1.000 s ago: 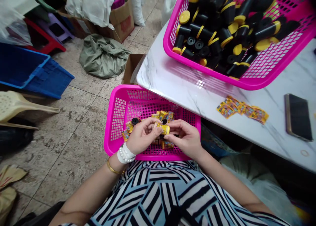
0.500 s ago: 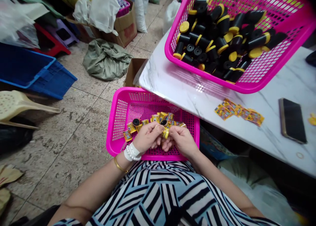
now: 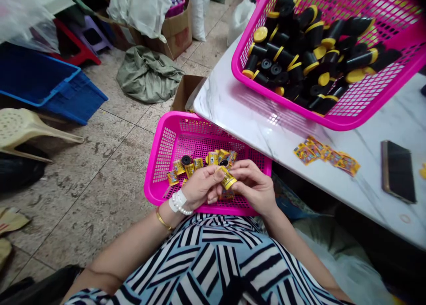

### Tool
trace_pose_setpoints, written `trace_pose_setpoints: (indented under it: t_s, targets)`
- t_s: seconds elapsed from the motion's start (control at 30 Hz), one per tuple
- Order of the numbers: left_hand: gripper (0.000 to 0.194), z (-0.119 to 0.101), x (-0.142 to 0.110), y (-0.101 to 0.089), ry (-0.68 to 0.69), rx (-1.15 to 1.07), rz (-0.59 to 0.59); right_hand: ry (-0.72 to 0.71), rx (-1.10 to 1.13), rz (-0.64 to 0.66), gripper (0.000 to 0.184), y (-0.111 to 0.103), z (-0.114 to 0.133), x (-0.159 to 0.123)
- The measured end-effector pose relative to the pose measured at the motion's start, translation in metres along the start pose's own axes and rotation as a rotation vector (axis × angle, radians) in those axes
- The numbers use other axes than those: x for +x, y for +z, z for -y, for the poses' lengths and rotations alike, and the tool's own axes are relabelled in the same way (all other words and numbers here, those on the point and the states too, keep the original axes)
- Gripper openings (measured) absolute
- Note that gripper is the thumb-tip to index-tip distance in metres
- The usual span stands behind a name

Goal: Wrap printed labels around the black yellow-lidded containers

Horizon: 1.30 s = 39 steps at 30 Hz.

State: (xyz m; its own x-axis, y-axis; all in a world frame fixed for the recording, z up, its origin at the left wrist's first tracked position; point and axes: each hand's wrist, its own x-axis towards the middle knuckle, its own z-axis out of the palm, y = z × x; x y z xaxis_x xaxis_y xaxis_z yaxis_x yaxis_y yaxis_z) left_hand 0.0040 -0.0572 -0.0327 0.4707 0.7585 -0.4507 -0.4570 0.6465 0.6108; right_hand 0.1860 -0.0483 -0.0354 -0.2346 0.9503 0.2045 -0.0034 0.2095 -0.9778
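Observation:
A small canister [image 3: 228,179] with a yellow printed label around it is held at a tilt between my hands, above the small pink basket [image 3: 153,172] on my lap. My left hand [image 3: 199,187] pinches its left side between thumb and fingers. My right hand [image 3: 258,187] has its thumb and fingers around the right side of the same canister. Beneath them, several yellow-labelled canisters [image 3: 189,170] lie in the basket; a black round end [image 3: 186,160] shows on one. The canister's underside is hidden by my fingers.
A larger pink basket [image 3: 293,101] of black canisters with yellow lids stands on the marble-patterned table [image 3: 233,105]. Printed yellow labels [image 3: 328,154] and a phone [image 3: 398,171] lie nearby. A blue crate [image 3: 71,98], a plastic stool [image 3: 20,127] and a green sack [image 3: 149,74] are on the floor.
The canister has turned to a more slanted position in my fingers. My right hand's fingers have lifted and shifted to its upper right side. The camera view has moved slightly.

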Motion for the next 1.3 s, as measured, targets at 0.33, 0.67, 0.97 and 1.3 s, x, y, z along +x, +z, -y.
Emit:
trace_pose_setpoints:
  t_s: [0.33,0.67,0.97,1.3]
  targets:
    - [0.042,0.0,-0.002,0.0,-0.008,-0.086,0.041,-0.109,-0.08,-0.001,0.014,0.004,-0.001,-0.003]
    - [0.038,-0.001,0.001,-0.002,0.006,-0.004,-0.076,-0.068,-0.098,0.006,0.017,0.004,-0.007,-0.005]
    - [0.032,-0.001,-0.003,-0.003,0.191,0.223,-0.094,0.035,-0.227,-0.109,0.032,0.007,-0.004,-0.019]
    - [0.032,-0.001,-0.007,-0.006,0.12,0.354,0.004,0.514,0.316,-0.036,0.031,0.006,0.005,-0.016]
